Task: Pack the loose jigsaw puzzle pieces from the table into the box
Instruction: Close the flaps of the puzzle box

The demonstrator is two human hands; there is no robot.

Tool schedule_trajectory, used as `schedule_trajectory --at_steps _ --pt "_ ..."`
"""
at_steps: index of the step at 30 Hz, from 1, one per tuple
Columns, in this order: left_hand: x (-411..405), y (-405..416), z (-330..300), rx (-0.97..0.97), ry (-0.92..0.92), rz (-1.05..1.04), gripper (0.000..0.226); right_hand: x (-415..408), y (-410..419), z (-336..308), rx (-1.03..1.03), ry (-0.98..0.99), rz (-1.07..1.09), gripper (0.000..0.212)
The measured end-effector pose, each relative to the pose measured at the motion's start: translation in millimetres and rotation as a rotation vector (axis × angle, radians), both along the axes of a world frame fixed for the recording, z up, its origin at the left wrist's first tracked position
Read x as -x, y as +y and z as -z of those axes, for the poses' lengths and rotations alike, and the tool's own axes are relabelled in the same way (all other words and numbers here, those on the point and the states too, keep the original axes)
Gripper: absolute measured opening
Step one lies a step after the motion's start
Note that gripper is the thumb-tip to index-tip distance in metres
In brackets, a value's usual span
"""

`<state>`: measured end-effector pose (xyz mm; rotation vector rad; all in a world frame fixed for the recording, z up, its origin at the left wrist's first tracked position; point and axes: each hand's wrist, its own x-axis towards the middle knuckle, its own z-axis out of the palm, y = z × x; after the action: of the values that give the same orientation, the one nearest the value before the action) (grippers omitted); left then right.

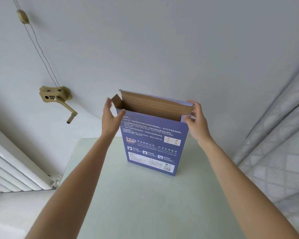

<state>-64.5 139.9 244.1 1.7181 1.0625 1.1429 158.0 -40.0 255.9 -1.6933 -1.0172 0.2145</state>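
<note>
Both hands [110, 118] [196, 119] flank upright box [152, 140] (top open) mid-table [145, 204]

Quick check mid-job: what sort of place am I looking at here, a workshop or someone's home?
Most likely a room in a home. A white radiator lines the left wall, a hand-crank winch with cords is fixed to the wall, and patterned fabric, perhaps a curtain or bedding, hangs on the right.

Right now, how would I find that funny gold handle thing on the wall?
Start at the pale table with the tall blue box standing on it, then look up and left along the white wall. Above the white radiator, two thin wires run down into a gold winder. It is the only thing with a bent crank handle hanging from it.
</note>
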Motion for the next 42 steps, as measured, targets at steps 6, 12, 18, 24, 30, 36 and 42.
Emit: schedule_trajectory --at_steps 6,12,18,24,30,36,42 --pt "1 0 14 -0.426 0.254 0.072 0.028 4 -7 -8 0.017 -0.281 0.134 0.033" --pt "4 0 1 -0.226 0.118 0.053 0.03 16 -13 -19 0.054 -0.232 0.102 0.026" --pt "5 15 -16 0.014 0.0 -0.03 0.043 19 -17 -10 0.011 -0.436 0.182 0.009" --pt "7 25 -20 -0.236 0.252 0.104 0.027 20 -18 -9 0.074 -0.631 0.209 0.01" --pt "8 30 -21 -0.292 0.26 0.143 0.022 15 -10 -12 0.068 -0.739 0.282 0.014" --pt "-2 30 -22 -0.451 0.399 0.06 0.019 13 -5 -12 0.083 -0.813 0.305 0.014" --pt "-4 29 -17 -0.488 0.406 0.037 0.019 11 -3 -12 0.126 -0.958 0.385 0.014"
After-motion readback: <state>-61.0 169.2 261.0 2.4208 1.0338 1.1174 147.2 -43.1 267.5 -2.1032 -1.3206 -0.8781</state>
